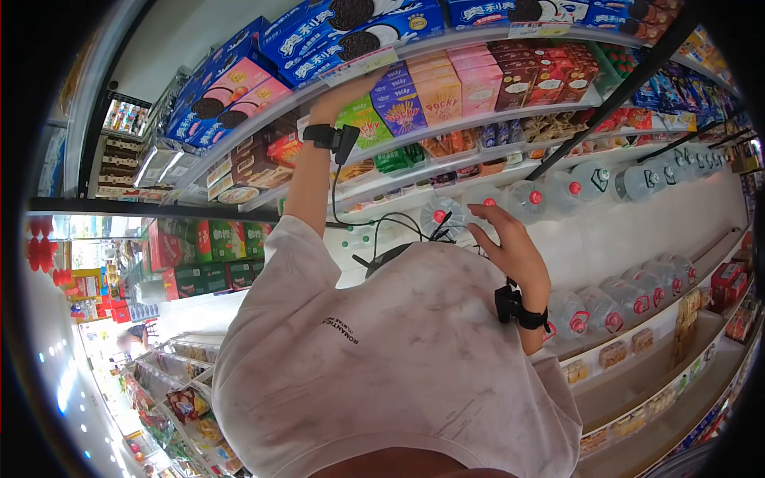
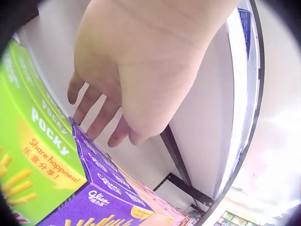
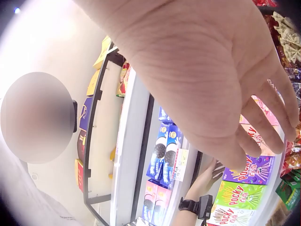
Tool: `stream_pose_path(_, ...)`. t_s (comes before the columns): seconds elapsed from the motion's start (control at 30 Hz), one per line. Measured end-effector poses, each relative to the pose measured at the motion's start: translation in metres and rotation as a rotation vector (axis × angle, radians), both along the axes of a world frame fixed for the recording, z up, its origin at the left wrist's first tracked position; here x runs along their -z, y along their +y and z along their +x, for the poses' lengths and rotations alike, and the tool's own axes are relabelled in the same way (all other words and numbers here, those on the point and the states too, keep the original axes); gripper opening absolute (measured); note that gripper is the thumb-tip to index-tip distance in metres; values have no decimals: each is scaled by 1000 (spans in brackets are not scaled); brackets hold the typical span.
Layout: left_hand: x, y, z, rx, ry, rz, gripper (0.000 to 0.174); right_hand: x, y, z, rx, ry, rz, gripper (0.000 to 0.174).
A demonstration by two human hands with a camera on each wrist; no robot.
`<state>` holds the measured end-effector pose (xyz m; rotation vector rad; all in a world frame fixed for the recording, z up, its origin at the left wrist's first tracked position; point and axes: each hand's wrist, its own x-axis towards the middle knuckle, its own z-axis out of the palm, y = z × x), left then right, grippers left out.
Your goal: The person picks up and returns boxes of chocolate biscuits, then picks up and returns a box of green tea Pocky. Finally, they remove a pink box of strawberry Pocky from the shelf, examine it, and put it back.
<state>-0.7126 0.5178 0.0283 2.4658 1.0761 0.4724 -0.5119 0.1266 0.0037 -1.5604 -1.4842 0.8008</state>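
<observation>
My left hand (image 1: 339, 97) reaches onto the shelf of Pocky boxes, under the shelf of Oreo boxes, which partly hides its fingers in the head view. In the left wrist view the left hand (image 2: 136, 70) hangs over the tops of the green Pocky boxes (image 2: 37, 127) and purple Pocky boxes (image 2: 108, 183). Its fingers (image 2: 96, 117) extend towards the back with gaps between them, holding nothing. My right hand (image 1: 510, 248) is raised in front of the body, away from the shelf, its fingers loosely bent and nothing in its grasp. The right wrist view shows this right hand (image 3: 211, 89) large and close.
Blue Oreo boxes (image 1: 351, 40) stand on the shelf above, behind a price-tag edge (image 1: 358, 67). Orange Pocky boxes (image 1: 437, 92), pink boxes (image 1: 476, 80) and brown boxes (image 1: 542, 76) continue the row. Large water bottles (image 1: 526, 199) line the floor below. A black cable (image 1: 339, 207) runs from the left wrist.
</observation>
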Motion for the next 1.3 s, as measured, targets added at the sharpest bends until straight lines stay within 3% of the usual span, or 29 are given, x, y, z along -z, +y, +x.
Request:
stream_pose_path(0.07,-3,1,4,14,130,145,61,-1,-1,0,8,2,-4,32)
stream_pose_path(0.3,4,6,1,70,-53,-1,65,-1,-3,-1,14,13,-6,32)
stream_pose_path(0.7,16,31,-3,62,59,162,58,2,-2,-1,3,-1,0,32)
stream_pose_path(1.3,10,23,-18,36,82,172,54,1,-5,-2,-2,12,3,32)
